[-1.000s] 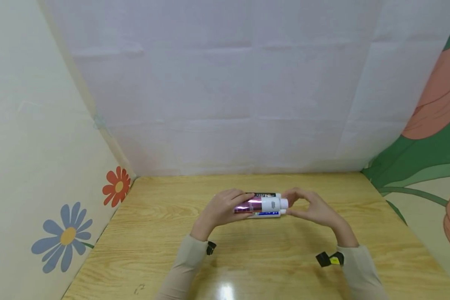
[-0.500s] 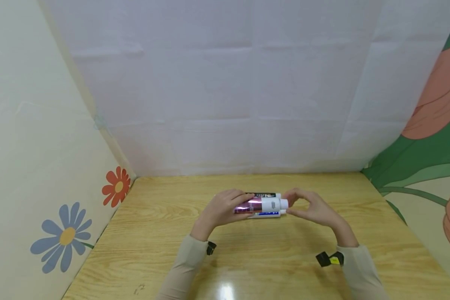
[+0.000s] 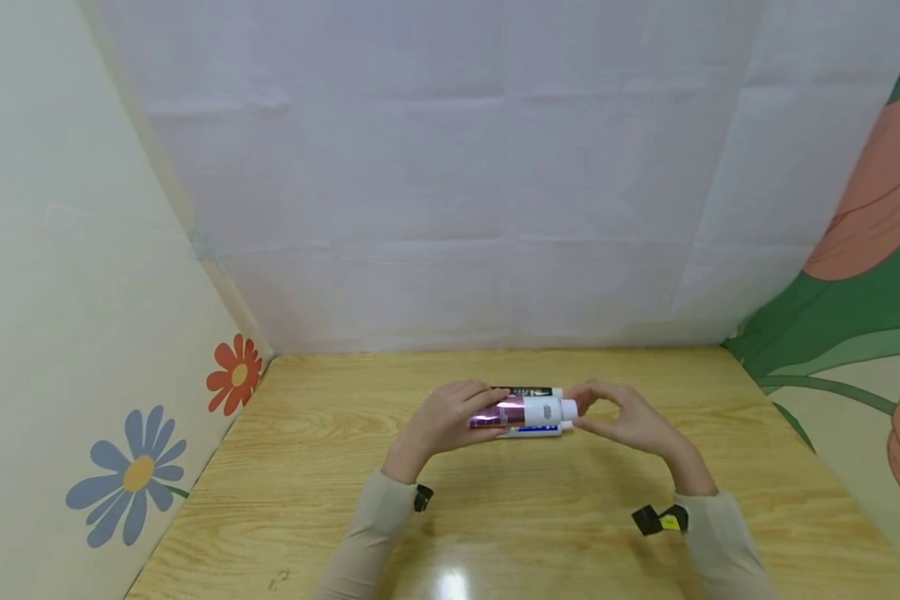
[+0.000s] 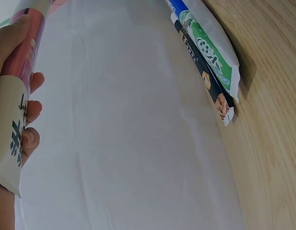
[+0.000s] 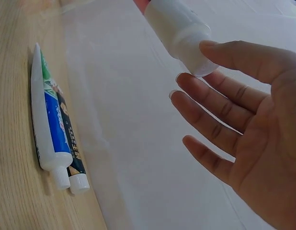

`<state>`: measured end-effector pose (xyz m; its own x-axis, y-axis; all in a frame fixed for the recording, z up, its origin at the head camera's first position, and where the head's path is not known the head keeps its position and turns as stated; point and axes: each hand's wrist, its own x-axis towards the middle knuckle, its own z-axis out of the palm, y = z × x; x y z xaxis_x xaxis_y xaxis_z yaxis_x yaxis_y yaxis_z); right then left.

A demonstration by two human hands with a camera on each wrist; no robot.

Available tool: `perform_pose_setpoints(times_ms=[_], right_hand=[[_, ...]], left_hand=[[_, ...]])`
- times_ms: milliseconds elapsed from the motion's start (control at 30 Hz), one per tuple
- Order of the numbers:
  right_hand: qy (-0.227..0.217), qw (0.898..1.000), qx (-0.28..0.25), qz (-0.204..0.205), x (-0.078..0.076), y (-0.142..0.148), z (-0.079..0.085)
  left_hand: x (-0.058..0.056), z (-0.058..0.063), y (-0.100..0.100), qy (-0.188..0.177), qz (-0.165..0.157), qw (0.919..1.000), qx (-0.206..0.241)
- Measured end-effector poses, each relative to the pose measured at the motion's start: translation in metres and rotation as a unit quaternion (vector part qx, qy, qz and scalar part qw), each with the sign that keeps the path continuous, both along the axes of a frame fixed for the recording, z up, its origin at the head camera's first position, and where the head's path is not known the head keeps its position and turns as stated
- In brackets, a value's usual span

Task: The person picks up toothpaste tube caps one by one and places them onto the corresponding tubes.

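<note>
A shiny pink-purple and white toothpaste tube (image 3: 506,412) is held crosswise above the table, its white cap (image 3: 568,409) pointing right. My left hand (image 3: 444,417) grips the tube's body, fingers wrapped round it in the left wrist view, where the cream-coloured tail (image 4: 10,129) shows. The thumb and forefinger of my right hand (image 3: 630,417) pinch the cap; its other fingers are spread in the right wrist view. Below lie two more toothpaste tubes side by side: a white, blue and green one (image 5: 54,115) and a black one (image 5: 74,139), both capped and partly hidden in the head view.
The wooden table (image 3: 330,517) reaches back to a white cloth (image 3: 450,183). A side panel with painted flowers (image 3: 137,472) stands at the left, and a green and pink floral one (image 3: 870,192) at the right.
</note>
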<state>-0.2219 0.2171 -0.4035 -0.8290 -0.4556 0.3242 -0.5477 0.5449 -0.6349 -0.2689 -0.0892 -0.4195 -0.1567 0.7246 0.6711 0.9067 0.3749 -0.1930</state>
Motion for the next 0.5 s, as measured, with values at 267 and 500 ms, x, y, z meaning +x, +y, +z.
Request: perform_pose_setpoints(times_ms=[267, 500], right_hand=[[0.002, 1.000, 0.016, -0.005, -0.0002, -0.0012, 0.0003], [-0.003, 1.000, 0.015, -0.006, 0.0009, -0.0006, 0.0006]], left_hand=[[0.0000, -0.0003, 0.0001, 0.000, -0.001, 1.0000, -0.001], [0.0009, -0.0003, -0.0001, -0.004, 0.002, 1.0000, -0.002]])
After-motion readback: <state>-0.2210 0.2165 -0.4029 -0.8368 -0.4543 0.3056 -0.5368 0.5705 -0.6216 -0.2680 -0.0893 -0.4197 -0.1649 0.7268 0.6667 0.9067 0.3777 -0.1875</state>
